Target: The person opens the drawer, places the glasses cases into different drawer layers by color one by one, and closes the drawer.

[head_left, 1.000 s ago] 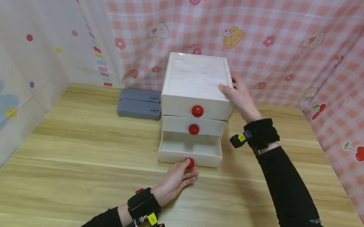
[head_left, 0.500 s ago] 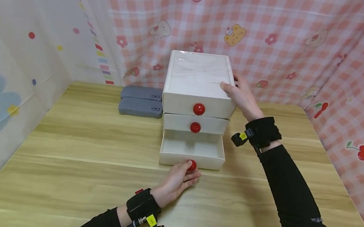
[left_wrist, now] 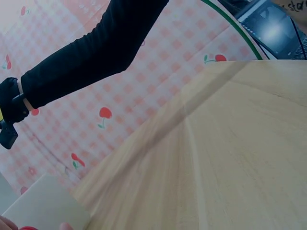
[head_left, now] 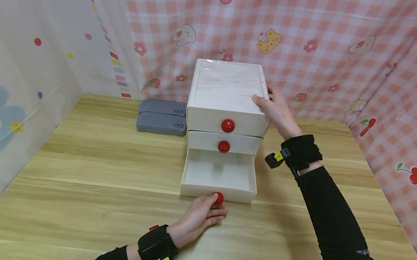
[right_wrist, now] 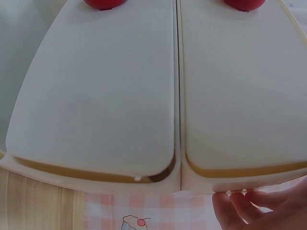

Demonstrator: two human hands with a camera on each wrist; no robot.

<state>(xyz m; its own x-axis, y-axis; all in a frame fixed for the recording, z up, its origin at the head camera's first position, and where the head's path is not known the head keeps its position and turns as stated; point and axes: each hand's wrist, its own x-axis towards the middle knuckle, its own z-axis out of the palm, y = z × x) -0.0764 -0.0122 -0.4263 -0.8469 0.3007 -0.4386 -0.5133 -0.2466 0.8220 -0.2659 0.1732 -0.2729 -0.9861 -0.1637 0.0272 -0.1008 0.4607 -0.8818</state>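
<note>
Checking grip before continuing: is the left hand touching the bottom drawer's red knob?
Touching: the head view shows the left hand, its thumb against the red knob.

The left hand (head_left: 196,219) pinches the lowest knob (head_left: 219,199).

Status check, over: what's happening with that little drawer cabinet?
Left grip pinching red knob on bottom drawer; right grip holding cabinet by its edge. Drawer open. Gray cases left of cabinet, out of drawer's way.
</note>
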